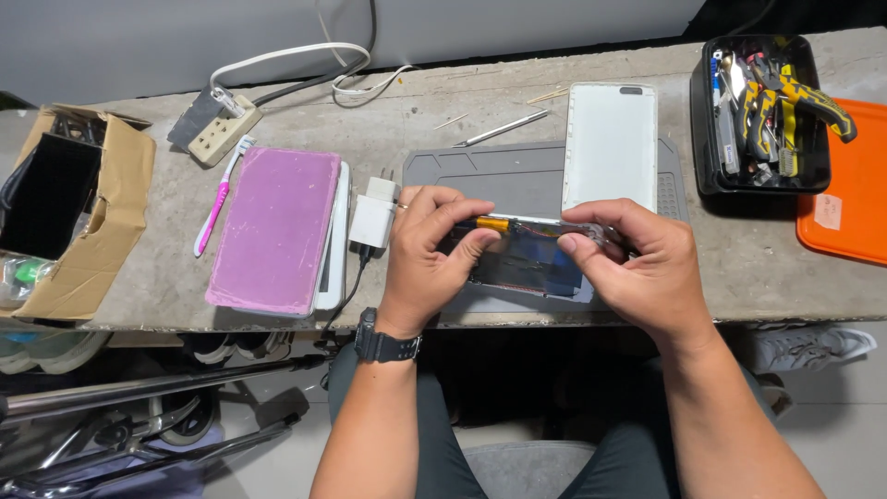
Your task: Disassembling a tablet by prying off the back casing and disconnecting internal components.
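Both forearms reach in, left hand (427, 249) and right hand (633, 259) meet, fingers curled in a pinch, thumbs on top.

Repair workshop: tool tray (707, 111), repair mat (490, 171), concrete bench (758, 249).

Before you, a rough concrete bench (462, 102) — on it a grey work mat (504, 171), purple pad (274, 226), pink toothbrush (220, 196), white charger (374, 212), power strip (220, 129), cardboard box (102, 217), black tool tray (758, 176), orange tray (855, 199) — metal tweezers (504, 128) near the mat.
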